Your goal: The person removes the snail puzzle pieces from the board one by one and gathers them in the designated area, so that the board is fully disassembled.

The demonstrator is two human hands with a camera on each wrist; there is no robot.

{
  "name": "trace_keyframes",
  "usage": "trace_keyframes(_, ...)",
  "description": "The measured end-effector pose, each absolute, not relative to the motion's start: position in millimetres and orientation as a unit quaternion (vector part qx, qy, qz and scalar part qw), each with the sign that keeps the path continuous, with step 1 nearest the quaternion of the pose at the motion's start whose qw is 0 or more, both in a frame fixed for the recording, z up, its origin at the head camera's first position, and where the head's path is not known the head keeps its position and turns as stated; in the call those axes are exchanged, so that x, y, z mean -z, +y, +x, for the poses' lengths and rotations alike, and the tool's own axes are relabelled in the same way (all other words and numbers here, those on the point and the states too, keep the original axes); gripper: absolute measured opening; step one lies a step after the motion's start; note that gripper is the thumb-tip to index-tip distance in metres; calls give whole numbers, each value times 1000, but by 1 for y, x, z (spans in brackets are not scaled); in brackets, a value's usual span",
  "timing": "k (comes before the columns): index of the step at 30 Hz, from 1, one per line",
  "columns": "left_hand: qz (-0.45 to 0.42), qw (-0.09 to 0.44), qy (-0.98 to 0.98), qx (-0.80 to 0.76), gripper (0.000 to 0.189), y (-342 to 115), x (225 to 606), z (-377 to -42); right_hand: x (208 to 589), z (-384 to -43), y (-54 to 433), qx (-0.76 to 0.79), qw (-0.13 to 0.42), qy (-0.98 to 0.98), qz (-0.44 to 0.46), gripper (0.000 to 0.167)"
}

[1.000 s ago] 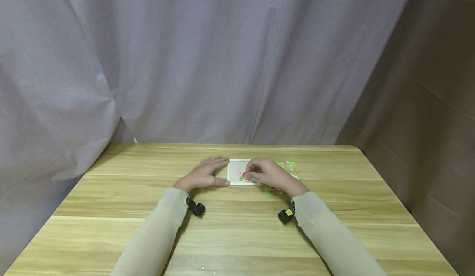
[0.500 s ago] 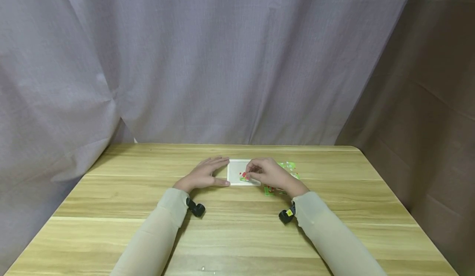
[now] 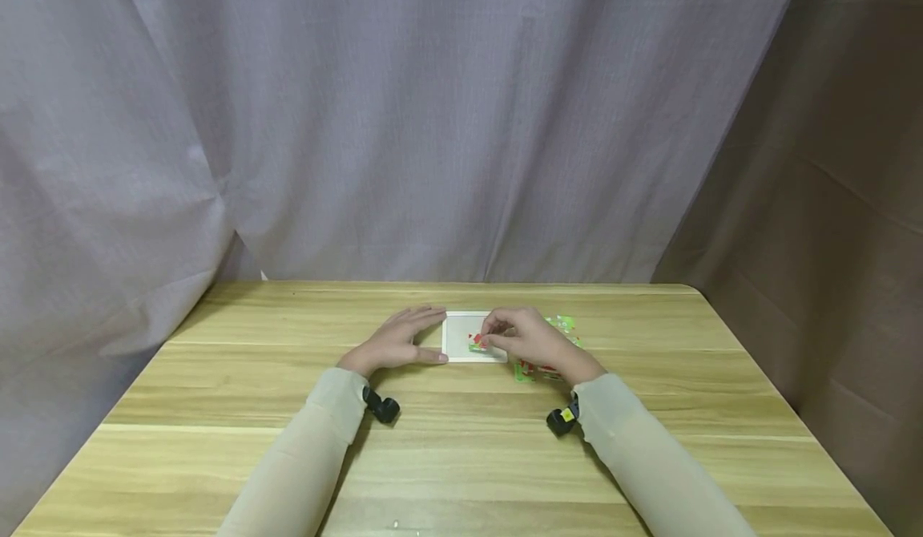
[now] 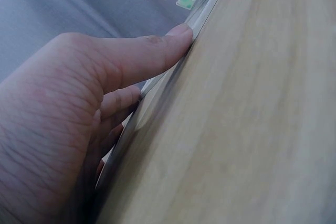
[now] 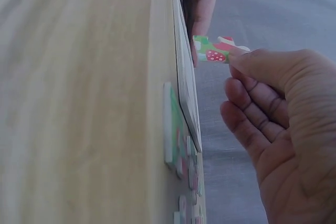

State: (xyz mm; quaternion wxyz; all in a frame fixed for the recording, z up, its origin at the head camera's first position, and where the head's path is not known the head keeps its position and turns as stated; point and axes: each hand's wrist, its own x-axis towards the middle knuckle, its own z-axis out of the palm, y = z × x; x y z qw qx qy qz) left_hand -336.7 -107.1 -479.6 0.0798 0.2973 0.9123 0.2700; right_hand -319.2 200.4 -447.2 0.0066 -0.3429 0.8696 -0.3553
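Note:
A flat puzzle tray point(image 3: 460, 335) with a white rim lies near the table's far side. My left hand point(image 3: 395, 340) rests at its left end, thumb at the near corner and straight fingers at the far one. Over the tray, my right hand point(image 3: 529, 337) pinches a jigsaw puzzle piece point(image 5: 214, 51) between thumb and index finger. This piece is green, white and red, with white dots on a red patch. The right wrist view shows it raised off the tray; the other fingers curl loosely beneath. In the left wrist view the left thumb point(image 4: 152, 51) presses the tray's edge.
Several loose jigsaw pieces point(image 3: 526, 372) in green and red lie on the wooden table point(image 3: 461, 457) to the right of the tray, partly hidden by the right hand. A grey curtain point(image 3: 375, 120) hangs behind the table, a brown one point(image 3: 844, 200) at the right.
My right hand and the puzzle piece in it have shifted very slightly to the right, and the piece has turned a little. The left hand stays on the tray.

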Motion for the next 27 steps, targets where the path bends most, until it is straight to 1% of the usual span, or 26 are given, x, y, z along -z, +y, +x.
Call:
trace_keyframes(5, 300, 80, 912, -269, 97, -107, 479, -336, 447, -315, 205, 368, -3, 865, -340, 3)
trace_keyframes(9, 299, 83, 912, -269, 95, -107, 476, -334, 447, -312, 212, 388, -17, 864, -320, 5)
trace_keyframes(14, 299, 81, 912, -268, 94, -107, 475, -333, 447, -306, 228, 421, -23, 857, -295, 4)
trace_keyframes(19, 302, 81, 912, -266, 94, -107, 474, -333, 445, -301, 256, 437, -12, 859, -268, 5)
trace_keyframes(27, 305, 79, 911, -267, 95, -107, 474, -333, 443, -296, 310, 451, 38, 859, -239, 6)
